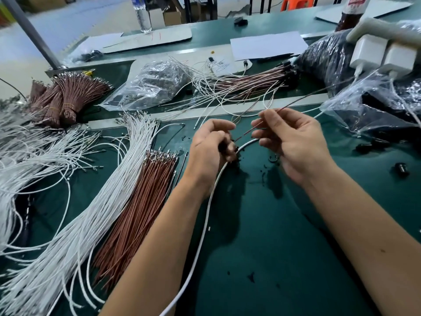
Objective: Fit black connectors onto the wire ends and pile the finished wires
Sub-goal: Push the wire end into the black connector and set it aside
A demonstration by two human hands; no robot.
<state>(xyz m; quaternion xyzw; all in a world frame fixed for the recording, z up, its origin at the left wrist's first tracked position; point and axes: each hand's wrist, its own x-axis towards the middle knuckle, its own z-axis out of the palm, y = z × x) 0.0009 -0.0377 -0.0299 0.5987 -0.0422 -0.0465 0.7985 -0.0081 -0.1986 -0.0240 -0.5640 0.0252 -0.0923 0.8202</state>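
Brown wire (293, 105) is pinched by right hand (293, 142); black connectors (225, 148) are gripped in left hand (209, 149), w/ both hands above green bench (284, 247).

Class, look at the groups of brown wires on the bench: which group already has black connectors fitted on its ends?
The far pile of brown wires, beyond the hands: black connectors cap its right ends. The near loose brown wires and banded bundles show bare metal tips.
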